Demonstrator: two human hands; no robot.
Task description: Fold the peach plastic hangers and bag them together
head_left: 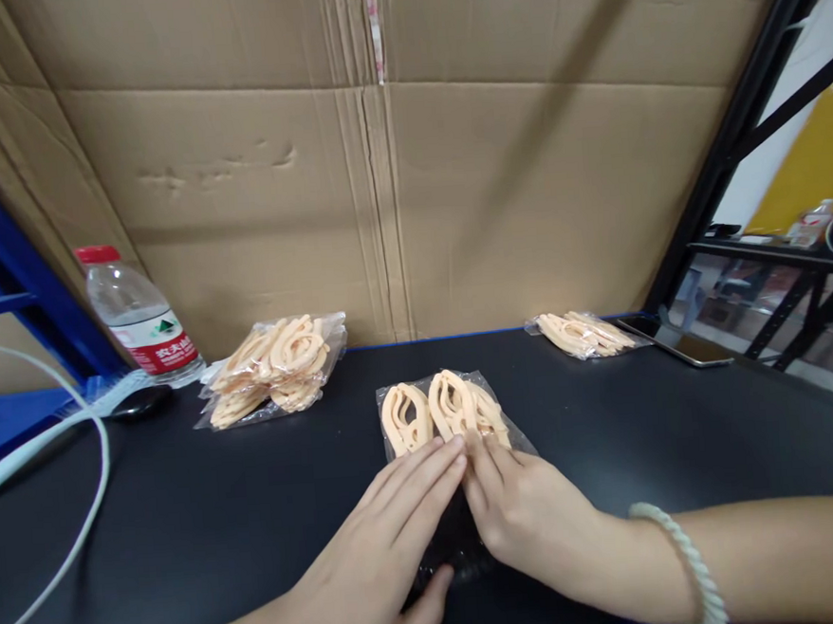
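A clear plastic bag (pixel 523 438) lies on the black table in front of me, with pale peach looped pieces (pixel 453 403) inside its far end. Across its near part rests my left hand (pixel 385 533), palm down, fingers stretched out and the thumb apart. My right hand (pixel 526 504), with a braided pale band (pixel 683 555) round the wrist, presses on the bag from the other side. Its fingers are bent and close together, gripping the plastic; its thumb is hidden. The fingertips of both hands meet just below the loops. The nearer plastic is partly covered by the hands.
Filled bags (pixel 274 369) are piled at the back left, beside a red-capped water bottle (pixel 150 321) and a dark mouse-like object (pixel 141 402). Another filled bag (pixel 584 334) and a phone (pixel 697 347) lie at the back right. A white cable (pixel 103 467) loops at left. Cardboard (pixel 523 200) walls the back.
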